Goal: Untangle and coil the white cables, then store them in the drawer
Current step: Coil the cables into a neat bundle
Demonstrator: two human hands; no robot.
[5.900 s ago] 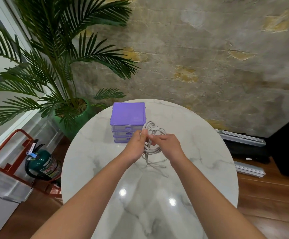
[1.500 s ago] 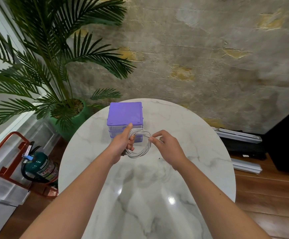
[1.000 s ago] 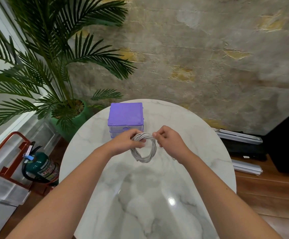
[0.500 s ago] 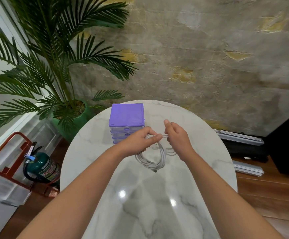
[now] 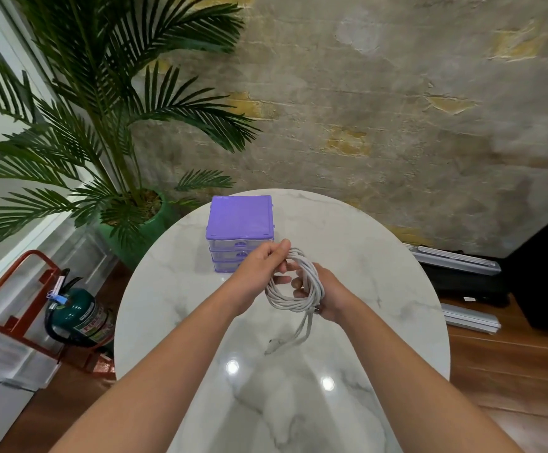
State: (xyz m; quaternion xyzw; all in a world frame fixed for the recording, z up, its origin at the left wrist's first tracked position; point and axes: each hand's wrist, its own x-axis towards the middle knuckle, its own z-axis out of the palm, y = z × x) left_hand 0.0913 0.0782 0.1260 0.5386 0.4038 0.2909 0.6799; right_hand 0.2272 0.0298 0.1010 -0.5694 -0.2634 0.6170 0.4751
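Note:
A coil of white cable (image 5: 293,300) hangs in the air over the round marble table (image 5: 168,308), held between both hands. My left hand (image 5: 261,269) pinches the top of the coil with thumb and fingers. My right hand (image 5: 326,294) sits on the coil's right side with its fingers reaching through the loop. Two loose cable ends (image 5: 295,336) dangle below the coil toward the tabletop. Behind the hands stands a purple drawer unit (image 5: 240,220) with three clear drawers, all closed.
A potted palm (image 5: 125,204) in a green pot stands left of the table. A green fire extinguisher (image 5: 76,317) in a red stand sits on the floor at left. Metal rails (image 5: 455,261) and a dark object lie on the floor at right.
The coil has been turned and lowered slightly. My right hand moved from pinching the cable at the top to the coil's right side, and loose ends now hang below it.

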